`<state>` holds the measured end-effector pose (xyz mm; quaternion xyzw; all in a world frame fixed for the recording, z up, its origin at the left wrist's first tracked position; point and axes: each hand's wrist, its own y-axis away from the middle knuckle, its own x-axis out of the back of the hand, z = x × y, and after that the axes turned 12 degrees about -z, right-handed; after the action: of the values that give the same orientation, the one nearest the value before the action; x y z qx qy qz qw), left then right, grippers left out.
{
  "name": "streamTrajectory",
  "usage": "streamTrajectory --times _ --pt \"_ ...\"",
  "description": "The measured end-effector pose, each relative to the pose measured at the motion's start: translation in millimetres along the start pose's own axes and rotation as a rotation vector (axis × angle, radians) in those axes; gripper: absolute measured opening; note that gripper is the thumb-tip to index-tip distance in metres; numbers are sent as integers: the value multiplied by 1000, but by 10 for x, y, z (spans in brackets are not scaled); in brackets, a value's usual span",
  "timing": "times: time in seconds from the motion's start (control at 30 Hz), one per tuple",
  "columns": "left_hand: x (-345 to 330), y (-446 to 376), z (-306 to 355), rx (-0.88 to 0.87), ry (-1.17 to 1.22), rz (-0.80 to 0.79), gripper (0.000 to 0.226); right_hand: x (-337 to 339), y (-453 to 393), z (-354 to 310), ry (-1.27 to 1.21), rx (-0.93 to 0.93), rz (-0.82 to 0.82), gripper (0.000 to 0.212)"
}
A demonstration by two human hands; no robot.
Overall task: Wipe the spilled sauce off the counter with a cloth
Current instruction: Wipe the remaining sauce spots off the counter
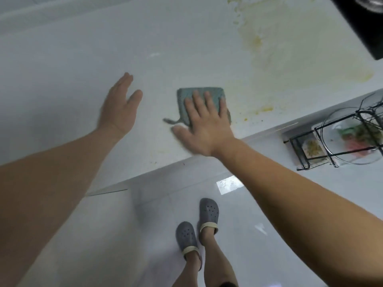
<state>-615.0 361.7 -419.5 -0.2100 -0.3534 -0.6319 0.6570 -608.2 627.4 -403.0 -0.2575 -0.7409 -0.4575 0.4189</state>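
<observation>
The right hand [204,125] presses flat on the cloth [199,96] beside yellow sauce [290,48] smeared across the counter [83,69].

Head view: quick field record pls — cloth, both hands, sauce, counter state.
cloth: grey-green square pad, flat on white counter, small loop at its near-left corner
right hand: palm down, fingers spread, pressing the cloth
left hand: open, empty, left of the cloth and apart from it; contact with the counter unclear
sauce: yellow smear to the right of and beyond the cloth, specks near the counter's front edge
task state: sauce not yet wiped off
</observation>
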Motion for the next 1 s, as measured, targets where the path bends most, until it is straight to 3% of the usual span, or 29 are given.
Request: streamTrajectory --times 0.1,0.2,0.27,0.37,0.47,0.5,0.6,0.7,0.9,0.93,1.0 --pt "-17 63 55 -8 -49 -30 58 -271 350 -159 166 271 -79 92" --pt "-61 94 104 11 -154 -76 58 -216 436 348 232 345 -73 87" --pt "-119 57 165 19 -254 -113 67 -28 369 858 193 205 9 93" --pt "-268 -28 297 34 -350 -166 72 387 126 1559 5 -171 17 93" --pt "-478 -207 589 -2 -374 -188 73 517 -104 1414 -108 -400 0 96" --pt "-545 -303 715 -5 -346 -182 73 470 -119 1227 -82 -351 -6 97" --pt "-677 -642 987 -11 -285 -160 74 127 115 776 108 109 -68 97" --pt "-705 -925 1067 -28 -342 -150 74 164 195 1061 233 325 -95 91" --pt "-762 -1112 1004 45 -544 -53 76 903 -769 1850 -65 -267 33 89" --pt "-783 -1116 1000 49 -550 -38 77 971 -933 1771 -88 -320 34 89" --pt "-779 -1113 999 46 -550 -3 79 1035 -1151 1420 -30 -242 -7 86"
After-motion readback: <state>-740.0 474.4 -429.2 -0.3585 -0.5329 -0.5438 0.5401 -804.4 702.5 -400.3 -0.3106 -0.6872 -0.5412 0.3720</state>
